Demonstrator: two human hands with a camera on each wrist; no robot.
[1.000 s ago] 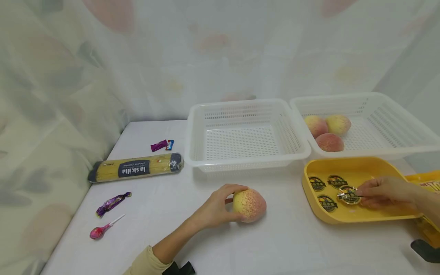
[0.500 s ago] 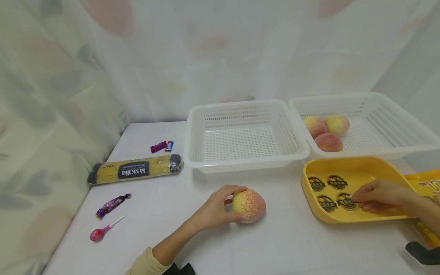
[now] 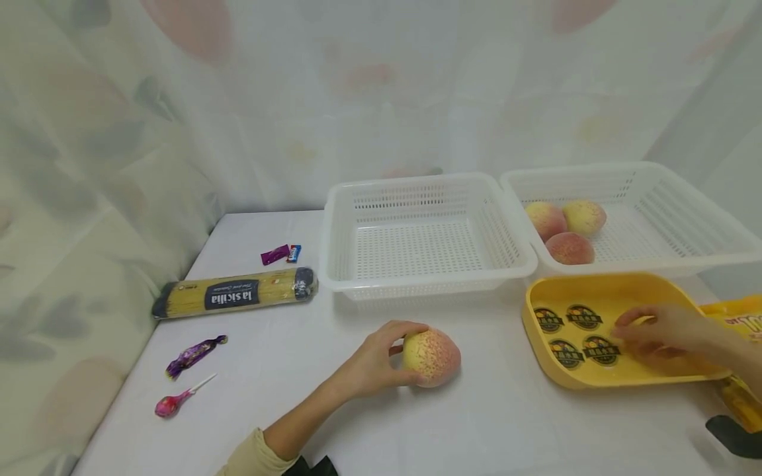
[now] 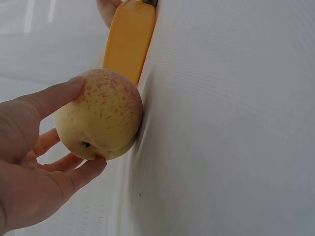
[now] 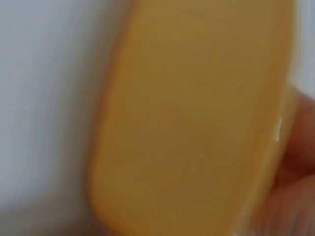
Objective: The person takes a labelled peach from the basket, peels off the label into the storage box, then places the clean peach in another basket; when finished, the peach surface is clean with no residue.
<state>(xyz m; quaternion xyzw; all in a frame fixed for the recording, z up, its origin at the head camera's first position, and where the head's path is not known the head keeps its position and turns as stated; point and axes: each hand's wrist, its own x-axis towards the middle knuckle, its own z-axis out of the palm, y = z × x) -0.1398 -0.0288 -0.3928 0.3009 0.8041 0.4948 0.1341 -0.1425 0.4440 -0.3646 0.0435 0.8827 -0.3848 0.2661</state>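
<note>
My left hand [image 3: 374, 362] grips a yellow-pink peach [image 3: 432, 357] that rests on the white table [image 3: 476, 430]. The left wrist view shows the thumb above and the fingers [image 4: 74, 172] below the peach [image 4: 101, 120]. My right hand [image 3: 626, 334] hovers, blurred, inside the yellow tray [image 3: 595, 382], just right of several round dark stickers [image 3: 601, 350] lying flat on the tray floor. Its fingers look loosely curled and I see nothing in them. The right wrist view shows only a blur of the yellow tray [image 5: 197, 123] with a finger [image 5: 300, 147] at the edge.
Two white slotted baskets stand at the back: the left basket [image 3: 425, 281] holds nothing, the right basket [image 3: 649, 173] holds three peaches [image 3: 570, 248]. A spaghetti pack [image 3: 235, 294], wrapped candies [image 3: 195, 352] and a lollipop [image 3: 169, 402] lie at the left. A yellow packet [image 3: 738, 317] lies at the far right.
My right hand had a sticker lifted by its edge a second ago. That sticker now lies flat in the tray and the hand has drawn back slightly. The left hand and peach stayed put.
</note>
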